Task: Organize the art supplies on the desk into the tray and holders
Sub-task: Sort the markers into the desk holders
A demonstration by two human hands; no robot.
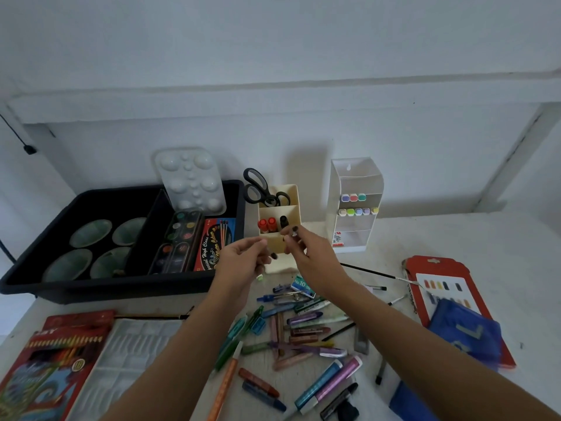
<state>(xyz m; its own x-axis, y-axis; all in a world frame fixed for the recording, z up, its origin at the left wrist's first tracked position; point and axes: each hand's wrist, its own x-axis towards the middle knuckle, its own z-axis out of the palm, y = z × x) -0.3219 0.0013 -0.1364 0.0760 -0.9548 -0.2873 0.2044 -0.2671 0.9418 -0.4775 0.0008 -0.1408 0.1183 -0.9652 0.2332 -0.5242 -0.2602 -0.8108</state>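
Both hands up by the cream holder [280,220]: left hand [243,262] curled (can't tell on what), right hand [306,253] pinching something tiny. Holder's got one pair of scissors [261,189], two red markers [267,224]. Black tray [121,287] sits left.

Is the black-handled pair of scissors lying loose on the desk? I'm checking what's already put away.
No, the black-handled scissors stand in the back compartment of the cream plastic desk holder.
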